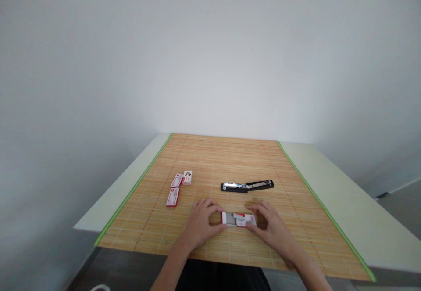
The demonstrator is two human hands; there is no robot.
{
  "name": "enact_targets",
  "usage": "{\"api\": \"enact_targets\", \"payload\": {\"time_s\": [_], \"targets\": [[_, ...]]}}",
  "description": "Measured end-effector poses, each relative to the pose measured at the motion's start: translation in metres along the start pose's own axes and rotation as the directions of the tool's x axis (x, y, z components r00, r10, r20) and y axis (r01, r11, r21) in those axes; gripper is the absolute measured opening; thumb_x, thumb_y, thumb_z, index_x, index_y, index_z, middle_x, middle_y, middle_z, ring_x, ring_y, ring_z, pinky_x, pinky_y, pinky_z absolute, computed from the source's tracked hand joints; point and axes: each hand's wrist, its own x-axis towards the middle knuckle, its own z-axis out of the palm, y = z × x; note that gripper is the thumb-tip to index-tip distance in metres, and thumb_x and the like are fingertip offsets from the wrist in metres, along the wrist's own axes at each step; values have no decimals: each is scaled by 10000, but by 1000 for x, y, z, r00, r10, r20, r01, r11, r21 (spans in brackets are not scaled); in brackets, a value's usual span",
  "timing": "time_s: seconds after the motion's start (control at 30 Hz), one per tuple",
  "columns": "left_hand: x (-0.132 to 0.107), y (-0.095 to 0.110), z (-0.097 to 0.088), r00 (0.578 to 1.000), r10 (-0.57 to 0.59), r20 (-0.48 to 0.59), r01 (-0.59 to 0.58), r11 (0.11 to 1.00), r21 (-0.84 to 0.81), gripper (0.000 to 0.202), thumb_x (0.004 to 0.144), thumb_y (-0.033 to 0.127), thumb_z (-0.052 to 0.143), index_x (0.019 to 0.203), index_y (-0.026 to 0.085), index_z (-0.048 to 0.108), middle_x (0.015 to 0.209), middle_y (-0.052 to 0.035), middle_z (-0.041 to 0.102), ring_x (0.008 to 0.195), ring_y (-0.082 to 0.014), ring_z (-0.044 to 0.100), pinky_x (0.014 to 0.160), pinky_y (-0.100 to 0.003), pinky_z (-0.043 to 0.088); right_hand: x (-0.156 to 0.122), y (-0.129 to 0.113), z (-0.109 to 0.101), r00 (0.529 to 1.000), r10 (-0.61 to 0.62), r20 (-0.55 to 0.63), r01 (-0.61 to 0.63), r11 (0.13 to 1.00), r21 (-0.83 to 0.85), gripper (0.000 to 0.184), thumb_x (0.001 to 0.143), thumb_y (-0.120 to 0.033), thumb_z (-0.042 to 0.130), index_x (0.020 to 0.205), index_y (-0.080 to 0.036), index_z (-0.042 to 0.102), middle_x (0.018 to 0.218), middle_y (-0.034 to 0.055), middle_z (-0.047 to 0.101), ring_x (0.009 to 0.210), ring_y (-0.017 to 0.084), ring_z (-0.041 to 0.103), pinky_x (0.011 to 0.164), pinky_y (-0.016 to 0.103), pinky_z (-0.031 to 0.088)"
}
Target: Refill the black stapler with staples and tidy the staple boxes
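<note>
A small red and white staple box (247,222) lies on the mat in front of me, its inner tray (231,219) slid out to the left. Grey staples show in the tray, and a short strip of staples (238,216) rests at a slant across the edge of the sleeve. My left hand (201,220) grips the tray's left end between thumb and fingers. At the right end, my right hand (270,224) has thumb and fingers closed on the sleeve. Beyond the hands, a black stapler (246,186) lies opened out flat, its metal channel showing.
Two flat red and white boxes (173,197) and a smaller white box (187,177) with a dark picture sit together to the left. A bamboo mat (210,159) with green edging covers the middle of the white table (342,194). A pale wall (217,62) stands behind.
</note>
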Motion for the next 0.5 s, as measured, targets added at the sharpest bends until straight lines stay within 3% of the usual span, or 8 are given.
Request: {"api": "enact_targets", "payload": {"time_s": [0.07, 0.17, 0.5], "targets": [[0, -1, 0, 1000, -5, 1, 5, 1000, -8, 375, 760, 453, 869, 1095, 346, 741, 1163, 3, 678, 1121, -263, 589, 982, -396, 394, -1, 2, -7, 997, -16, 76, 16, 1000, -5, 368, 863, -408, 755, 1207, -289, 708, 1164, 71, 677, 1121, 287, 599, 985, 414, 466], [1, 1, 1, 1000, -12, -1, 12, 1000, -13, 366, 754, 481, 871, 1078, 357, 756, 1154, 9, 684, 1112, -261, 591, 977, -396, 387, -1, 2, -12, 988, -32, 153, 30, 999, 10, 283, 893, -399, 733, 1157, -297, 736, 1130, 55, 704, 1082, 270, 622, 961, 390, 472], [10, 9, 9, 999, -18, 36, 18, 1000, -10, 403, 711, 540, 887, 1085, 436, 776, 1052, 38, 711, 1051, -252, 590, 919, -382, 367, 8, -11, 14, 983, -105, 153, 107, 994, 1, 306, 900, -391, 755, 1202, -342, 732, 1028, 24, 714, 1022, 263, 625, 898, 376, 455]]}}
